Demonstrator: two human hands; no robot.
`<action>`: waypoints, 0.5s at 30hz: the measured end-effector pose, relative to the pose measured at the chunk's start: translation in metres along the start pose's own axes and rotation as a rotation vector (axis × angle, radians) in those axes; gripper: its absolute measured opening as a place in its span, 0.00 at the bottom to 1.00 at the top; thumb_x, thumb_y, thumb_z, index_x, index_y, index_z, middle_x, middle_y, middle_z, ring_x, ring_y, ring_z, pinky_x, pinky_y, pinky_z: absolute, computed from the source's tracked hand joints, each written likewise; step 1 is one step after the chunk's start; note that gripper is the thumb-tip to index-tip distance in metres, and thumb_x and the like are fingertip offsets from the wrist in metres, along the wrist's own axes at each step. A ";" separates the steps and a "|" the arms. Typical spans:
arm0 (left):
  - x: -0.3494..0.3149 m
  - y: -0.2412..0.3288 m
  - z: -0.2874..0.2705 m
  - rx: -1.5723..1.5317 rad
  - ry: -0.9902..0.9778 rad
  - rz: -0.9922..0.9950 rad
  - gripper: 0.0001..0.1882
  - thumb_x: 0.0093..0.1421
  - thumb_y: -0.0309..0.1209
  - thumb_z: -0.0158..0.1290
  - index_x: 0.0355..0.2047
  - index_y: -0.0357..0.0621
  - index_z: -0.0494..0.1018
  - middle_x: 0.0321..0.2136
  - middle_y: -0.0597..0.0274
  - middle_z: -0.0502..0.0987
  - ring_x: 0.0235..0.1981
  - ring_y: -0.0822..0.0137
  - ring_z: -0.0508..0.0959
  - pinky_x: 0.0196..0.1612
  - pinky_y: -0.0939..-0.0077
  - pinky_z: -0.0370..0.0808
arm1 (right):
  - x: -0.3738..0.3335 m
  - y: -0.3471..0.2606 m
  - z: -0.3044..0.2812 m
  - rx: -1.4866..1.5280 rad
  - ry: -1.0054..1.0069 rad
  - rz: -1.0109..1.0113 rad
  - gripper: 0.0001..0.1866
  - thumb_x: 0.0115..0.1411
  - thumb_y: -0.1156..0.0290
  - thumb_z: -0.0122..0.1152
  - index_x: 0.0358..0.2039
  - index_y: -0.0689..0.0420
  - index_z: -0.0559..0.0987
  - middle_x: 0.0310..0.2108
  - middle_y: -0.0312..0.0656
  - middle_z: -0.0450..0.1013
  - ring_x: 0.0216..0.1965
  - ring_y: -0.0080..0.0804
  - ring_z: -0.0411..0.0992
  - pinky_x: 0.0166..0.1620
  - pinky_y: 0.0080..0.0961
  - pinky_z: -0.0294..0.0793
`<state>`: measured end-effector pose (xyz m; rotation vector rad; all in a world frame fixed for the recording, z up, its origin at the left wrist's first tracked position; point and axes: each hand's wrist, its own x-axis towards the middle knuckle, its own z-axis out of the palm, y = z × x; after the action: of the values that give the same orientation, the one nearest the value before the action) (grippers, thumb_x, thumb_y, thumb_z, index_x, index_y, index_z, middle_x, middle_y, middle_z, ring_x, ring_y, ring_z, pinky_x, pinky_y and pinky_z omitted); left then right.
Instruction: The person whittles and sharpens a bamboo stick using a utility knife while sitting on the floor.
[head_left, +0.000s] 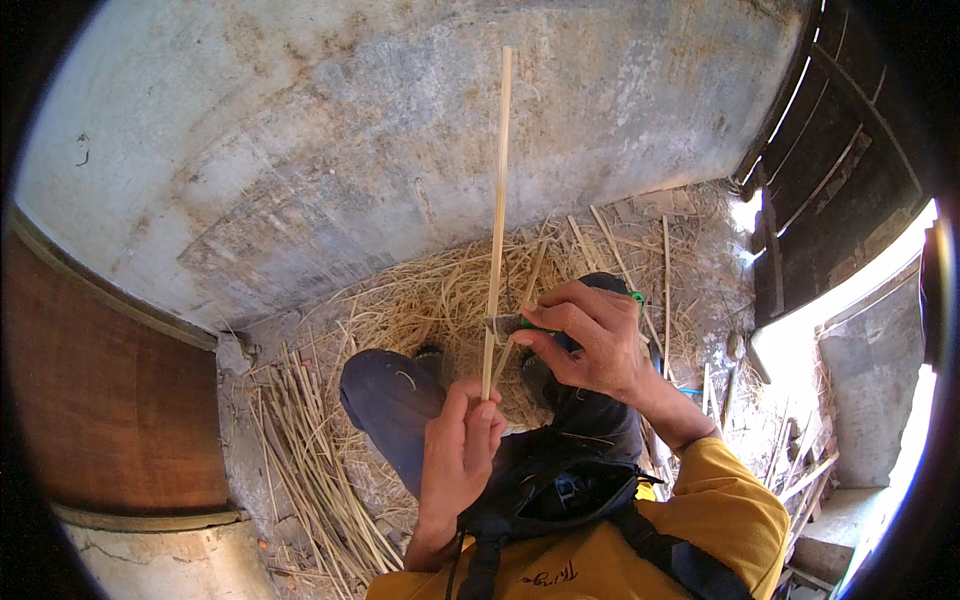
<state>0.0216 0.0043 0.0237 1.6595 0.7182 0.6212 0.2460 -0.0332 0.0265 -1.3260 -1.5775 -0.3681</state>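
Mustard-yellow top, pretty loose, dark script-style lettering across chest. Right sleeve same yellow, stops partway down arm. Black bag worn up front at waist, zip top gaping, wide black webbing strap running over shirt. Navy-ish trousers, other leg looks nearly black. Dark shoes, mostly hidden, can't make out style. Left hand and right hand both bare.
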 end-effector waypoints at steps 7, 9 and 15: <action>-0.002 -0.002 0.000 0.010 0.006 0.006 0.10 0.78 0.33 0.44 0.46 0.39 0.68 0.19 0.70 0.67 0.19 0.81 0.61 0.22 0.81 0.59 | 0.003 0.004 0.002 -0.013 0.009 0.022 0.14 0.50 0.68 0.81 0.36 0.53 0.84 0.30 0.36 0.79 0.24 0.34 0.79 0.23 0.29 0.75; -0.003 -0.003 0.000 0.015 0.007 0.004 0.09 0.78 0.33 0.43 0.46 0.39 0.68 0.19 0.70 0.67 0.19 0.81 0.61 0.22 0.81 0.59 | 0.005 0.005 0.004 -0.007 0.017 0.021 0.14 0.51 0.69 0.80 0.36 0.53 0.84 0.30 0.36 0.79 0.25 0.34 0.79 0.23 0.29 0.75; -0.012 -0.008 0.000 0.032 -0.038 -0.047 0.07 0.76 0.29 0.44 0.45 0.39 0.68 0.19 0.67 0.68 0.19 0.78 0.65 0.23 0.78 0.63 | 0.012 0.025 0.001 -0.038 0.095 0.103 0.11 0.55 0.72 0.78 0.35 0.57 0.82 0.31 0.40 0.80 0.26 0.34 0.79 0.29 0.28 0.77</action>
<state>0.0128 -0.0033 0.0160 1.6751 0.7408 0.5455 0.2682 -0.0166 0.0276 -1.3933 -1.4239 -0.3926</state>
